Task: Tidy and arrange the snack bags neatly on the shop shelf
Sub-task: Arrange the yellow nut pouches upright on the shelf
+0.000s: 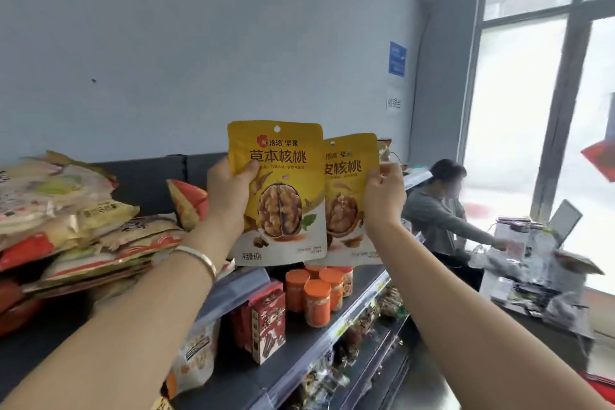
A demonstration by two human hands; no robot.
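Two yellow walnut snack bags are held upright above the top shelf. My left hand grips the left edge of the nearer, larger-looking yellow bag. My right hand pinches the right edge of the second yellow bag, which sits partly behind the first. A messy pile of snack bags lies flat on the top shelf to the left. A red and yellow bag leans behind my left hand.
Orange-lidded jars and dark red boxes stand on the grey shelf below the bags. Lower shelves hold hanging packets. A person in grey sits at a cluttered counter to the right, by a big window.
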